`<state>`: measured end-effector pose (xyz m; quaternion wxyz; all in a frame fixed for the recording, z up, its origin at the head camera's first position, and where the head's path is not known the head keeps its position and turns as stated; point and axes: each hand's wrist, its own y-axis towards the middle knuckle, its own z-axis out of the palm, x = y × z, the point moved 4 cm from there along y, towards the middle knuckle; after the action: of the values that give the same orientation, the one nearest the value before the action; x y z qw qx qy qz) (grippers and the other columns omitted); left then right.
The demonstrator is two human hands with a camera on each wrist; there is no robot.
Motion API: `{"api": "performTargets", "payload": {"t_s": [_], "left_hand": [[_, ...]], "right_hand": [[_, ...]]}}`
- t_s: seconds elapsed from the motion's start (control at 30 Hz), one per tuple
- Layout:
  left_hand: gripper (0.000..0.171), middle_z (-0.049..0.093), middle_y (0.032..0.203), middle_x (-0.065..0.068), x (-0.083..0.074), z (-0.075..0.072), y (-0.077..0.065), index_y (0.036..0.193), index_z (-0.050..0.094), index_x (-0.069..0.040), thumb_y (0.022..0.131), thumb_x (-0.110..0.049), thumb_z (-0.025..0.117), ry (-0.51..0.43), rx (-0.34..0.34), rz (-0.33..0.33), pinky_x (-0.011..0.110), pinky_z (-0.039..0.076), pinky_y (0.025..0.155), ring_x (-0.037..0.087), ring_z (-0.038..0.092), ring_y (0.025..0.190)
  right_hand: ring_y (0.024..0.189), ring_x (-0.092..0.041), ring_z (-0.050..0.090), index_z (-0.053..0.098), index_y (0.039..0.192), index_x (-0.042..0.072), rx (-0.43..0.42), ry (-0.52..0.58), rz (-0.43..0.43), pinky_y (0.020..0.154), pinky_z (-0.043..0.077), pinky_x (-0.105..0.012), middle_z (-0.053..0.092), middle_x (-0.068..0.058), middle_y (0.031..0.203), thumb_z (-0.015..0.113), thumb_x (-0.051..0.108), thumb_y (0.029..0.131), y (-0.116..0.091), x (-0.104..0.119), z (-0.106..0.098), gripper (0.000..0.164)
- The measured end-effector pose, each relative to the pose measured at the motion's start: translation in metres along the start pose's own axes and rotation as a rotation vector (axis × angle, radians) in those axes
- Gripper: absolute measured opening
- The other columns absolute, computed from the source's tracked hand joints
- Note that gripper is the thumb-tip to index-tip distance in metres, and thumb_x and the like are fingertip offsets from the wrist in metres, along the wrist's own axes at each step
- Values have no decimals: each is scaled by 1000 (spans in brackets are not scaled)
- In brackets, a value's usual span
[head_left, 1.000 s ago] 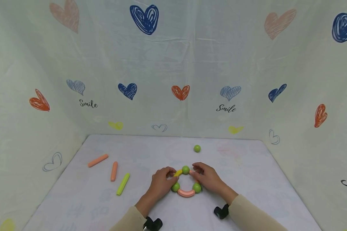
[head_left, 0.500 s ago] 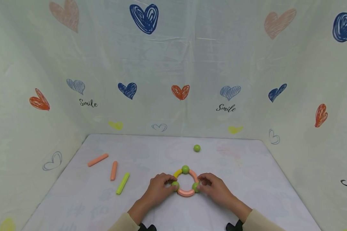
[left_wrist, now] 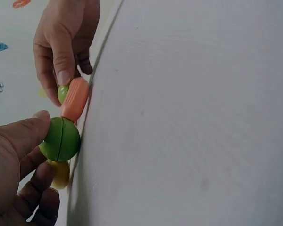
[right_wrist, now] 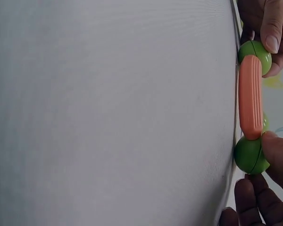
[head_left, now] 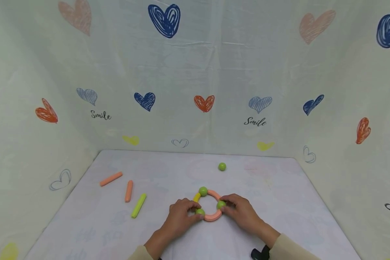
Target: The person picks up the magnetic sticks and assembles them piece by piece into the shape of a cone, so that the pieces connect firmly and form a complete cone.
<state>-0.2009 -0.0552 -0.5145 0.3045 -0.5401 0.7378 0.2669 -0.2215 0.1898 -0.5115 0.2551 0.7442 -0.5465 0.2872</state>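
A ring of green balls joined by curved rods lies before me in the head view, with two salmon-pink rods (head_left: 213,217) and one yellow rod (head_left: 196,197). My left hand (head_left: 181,216) pinches the lower-left green ball (head_left: 200,212) between thumb and fingers. On the opposite side, my right hand (head_left: 242,213) grips the right green ball (head_left: 220,204). The third green ball (head_left: 203,191) sits at the far side, untouched. In the right wrist view, the near pink rod (right_wrist: 251,96) shows a grooved face between the two held balls.
A loose green ball (head_left: 222,166) lies farther back on the white table (head_left: 169,166). To the left are two straight salmon-pink rods, one slanted (head_left: 111,179) and one more upright (head_left: 129,191), plus a yellow-green rod (head_left: 138,206). A heart-printed curtain (head_left: 182,65) rises behind.
Both hands have moved down from the upper rods to the side balls. The ring has turned a little counterclockwise: its far ball shifted left, the right ball away from me, the left ball nearer.
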Motion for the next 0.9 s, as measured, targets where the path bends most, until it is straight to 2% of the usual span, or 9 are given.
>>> {"api": "performTargets", "payload": {"t_s": [0.2,0.43,0.67,0.9], "left_hand": [[25,64,92,-17,-3,3,-4,107,79,-25,87,-40,86,34,-37,14,42,37,88,6,52,89],[25,61,90,-17,-5,6,-4,104,78,-25,85,-38,88,92,-69,7,41,39,87,6,49,88],[25,60,89,-16,-10,6,-4,103,76,-24,84,-35,89,117,-70,-5,42,39,85,7,49,88],[29,61,93,-16,-8,4,-7,108,76,-25,86,-40,87,91,-69,11,41,39,88,7,49,91]], "right_hand": [[99,-9,64,74,119,20,-46,28,77,86,54,-30,72,9,107,83,22,92,5,1,3,28],[96,-9,62,75,115,18,-72,32,104,84,55,-30,71,8,103,83,14,91,6,3,6,26],[97,-10,64,73,118,14,-74,52,142,85,56,-32,72,5,104,84,21,91,6,5,5,30],[86,-8,62,75,112,12,-72,46,163,76,53,-26,70,6,93,84,25,91,6,5,6,26]]}}
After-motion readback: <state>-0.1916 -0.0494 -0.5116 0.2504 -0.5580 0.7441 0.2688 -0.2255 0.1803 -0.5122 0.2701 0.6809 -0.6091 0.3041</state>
